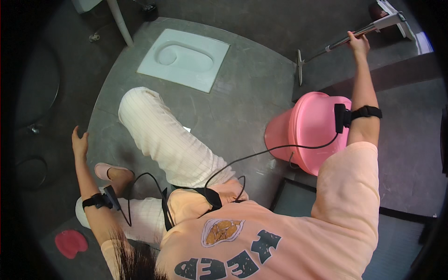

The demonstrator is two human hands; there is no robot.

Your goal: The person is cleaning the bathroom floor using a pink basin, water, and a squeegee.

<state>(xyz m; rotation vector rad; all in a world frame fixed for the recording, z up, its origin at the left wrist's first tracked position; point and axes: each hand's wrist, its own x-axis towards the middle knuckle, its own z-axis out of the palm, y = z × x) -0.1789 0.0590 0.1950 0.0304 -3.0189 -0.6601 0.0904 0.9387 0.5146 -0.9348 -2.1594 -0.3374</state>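
Observation:
My right hand is stretched out at the upper right, its fingers around the metal pole of a squeegee-like tool. A narrow pale bar lies by the wall at the pole's lower end. Below that arm stands a pink plastic bucket with a pink basin-like top. My left hand is held out at the left with thumb and fingers apart, holding nothing. Beyond my bent knee a white squat toilet is set in the grey tiled floor.
A white pipe runs down the wall near a small tap. A pink slipper is on my foot; a red object lies at lower left. A small white scrap is on the floor. Black cables cross my lap.

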